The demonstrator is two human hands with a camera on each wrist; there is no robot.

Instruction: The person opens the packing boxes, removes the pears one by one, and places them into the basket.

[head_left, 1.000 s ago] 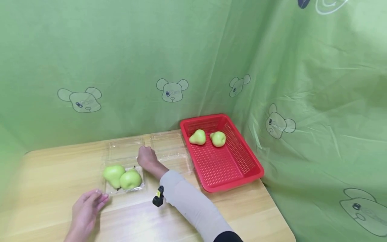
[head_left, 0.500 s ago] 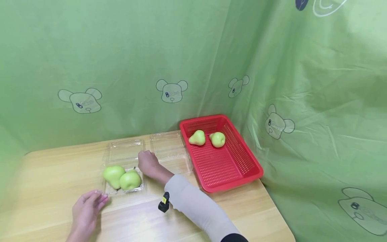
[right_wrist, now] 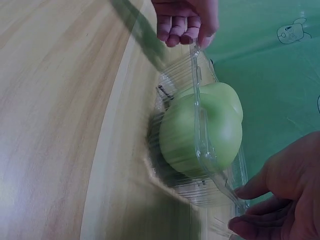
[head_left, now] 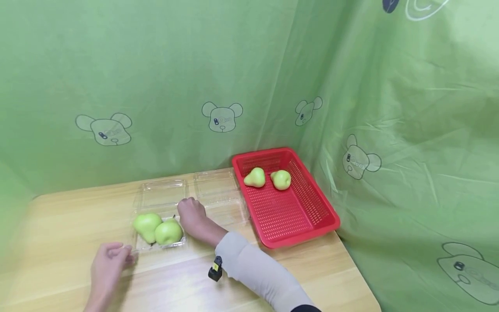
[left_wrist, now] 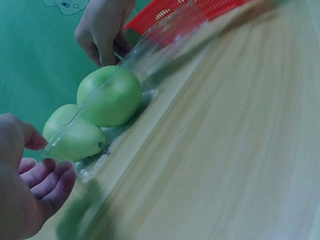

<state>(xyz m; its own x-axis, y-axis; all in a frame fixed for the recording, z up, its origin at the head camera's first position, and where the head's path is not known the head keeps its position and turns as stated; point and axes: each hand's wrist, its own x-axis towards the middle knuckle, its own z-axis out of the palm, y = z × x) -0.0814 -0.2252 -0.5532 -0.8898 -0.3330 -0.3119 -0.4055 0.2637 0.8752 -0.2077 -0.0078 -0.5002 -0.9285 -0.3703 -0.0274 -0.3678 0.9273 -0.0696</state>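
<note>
A clear plastic clamshell box (head_left: 177,245) lies opened on the table, its lid (head_left: 163,193) folded back. In its base sit two green pears, one on its side (head_left: 145,226) and one rounder-looking pear (head_left: 169,233). My left hand (head_left: 108,268) pinches the near left corner of the base between thumb and fingers, as the left wrist view shows. At the right side my right hand (head_left: 192,215) pinches the rim, thumb (right_wrist: 256,186) on the edge and fingers curled behind. The head view hides its fingertips.
A second opened clear clamshell box (head_left: 222,208) lies right of the first, partly behind my right arm. Beside it a red plastic basket (head_left: 273,242) holds two green pears (head_left: 255,177). Green curtains stand behind and to the right of the wooden table (head_left: 58,242).
My right hand has slid a little towards me along the box's right side, and its forearm has shifted right. My left fingers have moved slightly at the corner. The pears have stayed put.
</note>
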